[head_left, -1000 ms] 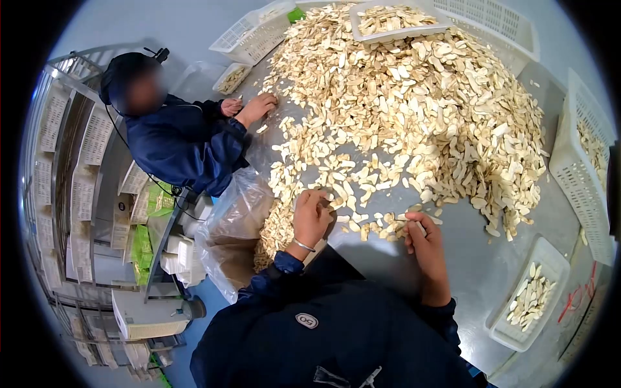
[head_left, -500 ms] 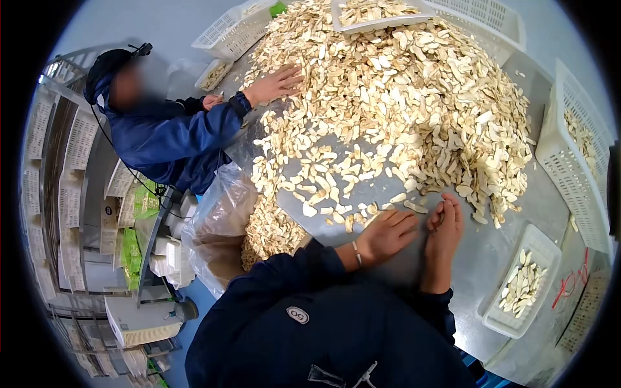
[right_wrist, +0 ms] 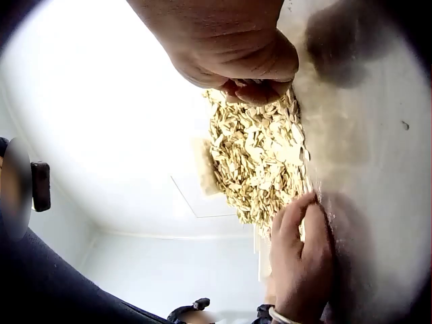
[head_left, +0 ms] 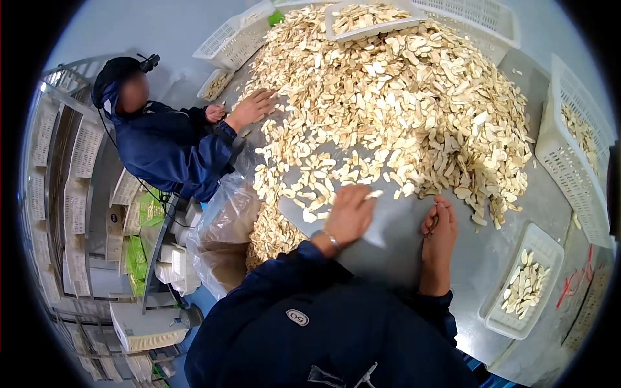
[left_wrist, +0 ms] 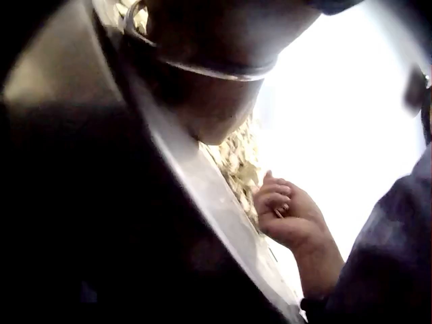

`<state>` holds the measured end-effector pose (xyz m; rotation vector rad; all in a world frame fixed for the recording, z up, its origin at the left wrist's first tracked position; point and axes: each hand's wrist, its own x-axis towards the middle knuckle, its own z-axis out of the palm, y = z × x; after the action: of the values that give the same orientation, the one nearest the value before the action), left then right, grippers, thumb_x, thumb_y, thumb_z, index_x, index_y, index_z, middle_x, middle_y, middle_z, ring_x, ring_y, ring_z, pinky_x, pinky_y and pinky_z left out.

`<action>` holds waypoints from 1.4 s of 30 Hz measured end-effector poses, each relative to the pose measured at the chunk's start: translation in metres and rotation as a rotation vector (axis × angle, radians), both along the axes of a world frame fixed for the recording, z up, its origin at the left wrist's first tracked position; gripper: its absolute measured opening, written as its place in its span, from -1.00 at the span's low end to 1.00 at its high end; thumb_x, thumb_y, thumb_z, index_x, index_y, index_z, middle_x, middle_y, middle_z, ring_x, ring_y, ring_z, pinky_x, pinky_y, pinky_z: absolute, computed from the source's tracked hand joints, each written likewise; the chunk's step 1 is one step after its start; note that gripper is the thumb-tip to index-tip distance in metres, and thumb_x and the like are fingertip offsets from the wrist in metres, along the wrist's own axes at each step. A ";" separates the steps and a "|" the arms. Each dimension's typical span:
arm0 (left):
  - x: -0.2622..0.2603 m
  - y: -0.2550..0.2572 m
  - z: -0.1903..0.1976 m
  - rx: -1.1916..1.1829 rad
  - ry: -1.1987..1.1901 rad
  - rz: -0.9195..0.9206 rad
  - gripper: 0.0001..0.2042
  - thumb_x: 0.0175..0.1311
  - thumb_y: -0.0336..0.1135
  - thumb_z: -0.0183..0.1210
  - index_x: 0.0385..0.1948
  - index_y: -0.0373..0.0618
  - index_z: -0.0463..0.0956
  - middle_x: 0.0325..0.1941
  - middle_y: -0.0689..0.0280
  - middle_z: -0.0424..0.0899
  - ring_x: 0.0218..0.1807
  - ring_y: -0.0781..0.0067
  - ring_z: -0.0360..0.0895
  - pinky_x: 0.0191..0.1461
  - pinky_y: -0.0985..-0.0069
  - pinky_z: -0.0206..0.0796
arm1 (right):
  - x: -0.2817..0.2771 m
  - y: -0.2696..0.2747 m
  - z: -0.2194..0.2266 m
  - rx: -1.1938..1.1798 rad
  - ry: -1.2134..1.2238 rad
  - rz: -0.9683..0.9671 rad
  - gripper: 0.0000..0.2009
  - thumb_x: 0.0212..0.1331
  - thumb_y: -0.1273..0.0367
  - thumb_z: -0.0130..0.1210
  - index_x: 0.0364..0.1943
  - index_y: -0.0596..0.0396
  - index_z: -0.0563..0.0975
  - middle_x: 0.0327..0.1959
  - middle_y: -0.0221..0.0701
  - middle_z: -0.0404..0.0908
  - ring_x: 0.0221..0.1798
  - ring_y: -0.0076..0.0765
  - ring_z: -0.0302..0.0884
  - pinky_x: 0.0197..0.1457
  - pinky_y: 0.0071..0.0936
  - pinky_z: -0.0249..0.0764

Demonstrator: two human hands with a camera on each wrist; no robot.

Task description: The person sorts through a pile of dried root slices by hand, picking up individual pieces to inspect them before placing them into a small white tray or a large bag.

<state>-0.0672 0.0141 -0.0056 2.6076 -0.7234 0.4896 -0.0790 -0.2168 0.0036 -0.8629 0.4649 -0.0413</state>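
A broad heap of pale dried slices, which look like mushroom [head_left: 401,116], covers the metal table [head_left: 394,258]. My left hand [head_left: 352,210], blurred in the head view, lies low over loose slices near the table's front edge. Its fingers look fairly straight and reach down at the slices in the right wrist view. At the heap's near edge, my right hand [head_left: 442,223] is raised with curled fingers. A small brownish slice [left_wrist: 278,212] shows between those fingers in the left wrist view. Left of my left arm, a plastic-lined box [head_left: 223,239] holds more slices.
A white tray [head_left: 553,249] with some slices stands at the right. Perforated white baskets [head_left: 563,155] edge the table, and another tray [head_left: 381,29] sits on the heap. A second person [head_left: 168,142] reaches into the slices at the left. Shelving [head_left: 48,194] stands behind that person.
My left hand went from above the box rightward to beside my right hand, then back left over the loose slices. Slices near the front edge shifted. My right hand stayed nearby, turned upward.
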 end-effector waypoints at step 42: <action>0.080 0.026 0.031 -0.236 0.172 0.055 -0.54 0.15 -0.25 0.33 0.10 -0.18 0.54 0.21 -0.02 0.55 0.21 -0.16 0.49 0.29 0.12 0.36 | -0.001 0.005 -0.003 -0.015 -0.013 0.135 -0.88 0.51 0.37 -0.01 -0.04 0.03 0.54 -0.45 -0.59 0.43 -0.52 -0.69 0.29 -0.50 -0.66 0.20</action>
<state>0.0131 0.0397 0.0258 2.4160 -0.5063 0.3383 -0.0802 -0.2119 0.0004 -0.9065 0.3934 0.0737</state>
